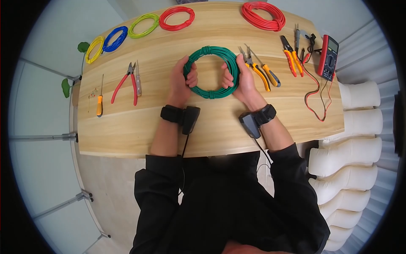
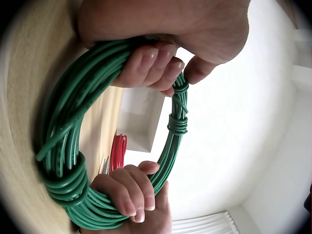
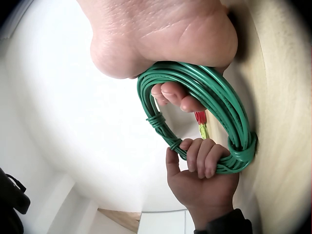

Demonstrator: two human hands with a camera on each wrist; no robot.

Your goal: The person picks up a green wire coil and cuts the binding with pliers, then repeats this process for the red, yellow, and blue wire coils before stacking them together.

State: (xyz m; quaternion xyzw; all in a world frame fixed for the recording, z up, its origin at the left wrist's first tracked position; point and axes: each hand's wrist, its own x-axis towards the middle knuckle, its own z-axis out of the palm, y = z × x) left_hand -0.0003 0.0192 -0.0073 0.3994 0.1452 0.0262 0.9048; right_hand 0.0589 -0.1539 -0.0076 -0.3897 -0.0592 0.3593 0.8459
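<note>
A coil of green wire [image 1: 212, 94], bound with wraps of its own wire at top and bottom, is held between both hands over the middle of the table. My left hand [image 1: 182, 81] grips its left side, fingers curled through the ring. On the opposite side my right hand [image 1: 244, 80] grips the coil the same way. In the left wrist view the green coil [image 2: 63, 122] stands tilted, its lower wrap close to the wood. The right wrist view shows the coil [image 3: 214, 92] with the left hand [image 3: 204, 180] curled round its far side.
Red coils [image 1: 176, 18] [image 1: 264, 17], a lime coil [image 1: 144, 26], a blue coil [image 1: 115, 39] and a yellow coil [image 1: 94, 50] lie along the far edge. Diagonal cutters [image 1: 134, 82] and screwdrivers lie left; pliers [image 1: 259, 72], wire strippers [image 1: 292, 59] and a multimeter [image 1: 328, 58] lie right.
</note>
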